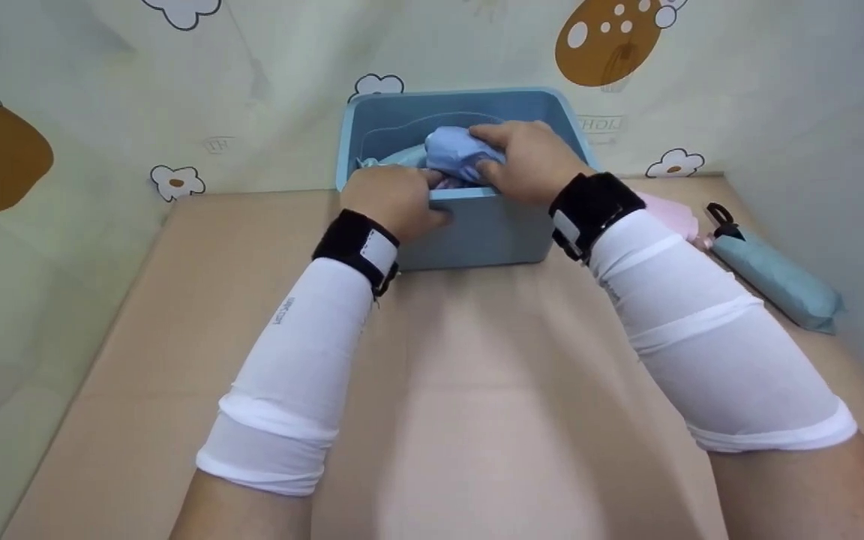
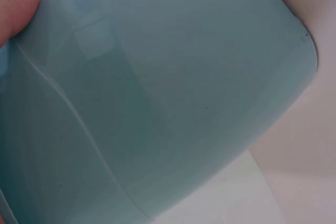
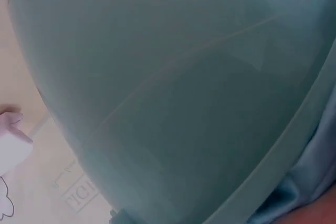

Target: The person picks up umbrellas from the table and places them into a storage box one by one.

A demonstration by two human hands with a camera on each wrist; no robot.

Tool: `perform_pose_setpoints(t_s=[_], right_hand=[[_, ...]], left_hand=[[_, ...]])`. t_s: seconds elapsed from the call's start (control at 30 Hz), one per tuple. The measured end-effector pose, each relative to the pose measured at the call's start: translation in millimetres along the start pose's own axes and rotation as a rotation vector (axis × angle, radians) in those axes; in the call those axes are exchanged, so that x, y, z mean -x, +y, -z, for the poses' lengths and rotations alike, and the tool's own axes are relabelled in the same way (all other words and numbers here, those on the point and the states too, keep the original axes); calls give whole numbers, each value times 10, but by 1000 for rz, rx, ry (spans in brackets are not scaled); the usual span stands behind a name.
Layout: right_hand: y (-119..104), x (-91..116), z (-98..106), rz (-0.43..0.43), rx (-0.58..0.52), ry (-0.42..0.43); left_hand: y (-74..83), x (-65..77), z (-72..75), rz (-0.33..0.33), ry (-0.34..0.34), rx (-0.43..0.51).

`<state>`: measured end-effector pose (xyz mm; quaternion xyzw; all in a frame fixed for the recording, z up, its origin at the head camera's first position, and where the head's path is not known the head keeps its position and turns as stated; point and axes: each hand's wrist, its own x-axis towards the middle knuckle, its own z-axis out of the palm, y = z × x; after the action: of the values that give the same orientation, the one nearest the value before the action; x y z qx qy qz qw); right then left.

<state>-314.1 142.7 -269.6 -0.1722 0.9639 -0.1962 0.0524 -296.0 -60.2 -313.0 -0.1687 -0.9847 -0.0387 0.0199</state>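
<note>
A blue-grey plastic bin [image 1: 484, 232] stands against the back wall. My left hand [image 1: 391, 199] grips its front rim at the left, fingers over the edge and thumb outside; in the left wrist view the thumb [image 2: 23, 9] lies on the outer wall. Over the right part of the opening, my right hand [image 1: 537, 161] holds a crumpled blue fabric bundle [image 1: 451, 150] between thumb and fingers. Beside the bundle in the bin is a pale teal fabric item [image 1: 406, 156], partly hidden by the left hand. The right wrist view shows mainly the bin's outer wall [image 3: 157, 103].
On the tan table surface [image 1: 462, 435], right of the bin, lies a teal folded umbrella [image 1: 777, 277] with a black handle and strap. A pink item [image 1: 668, 215] beside it is partly covered by the right forearm. A patterned curtain [image 1: 274, 90] hangs behind.
</note>
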Motion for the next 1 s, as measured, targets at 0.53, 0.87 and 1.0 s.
perform_pose_setpoints(t_s=[0.53,0.87,1.0], right_hand=[[-183,-295,-172,-76,181,-178],[-89,-180,-301,58,96,88],[174,25,-262,125,-25,273]], left_hand=[[17,-10,-17,-19,39,-1],[-20,35,-18,11,50,32],[-48,43,-17,9,41,55]])
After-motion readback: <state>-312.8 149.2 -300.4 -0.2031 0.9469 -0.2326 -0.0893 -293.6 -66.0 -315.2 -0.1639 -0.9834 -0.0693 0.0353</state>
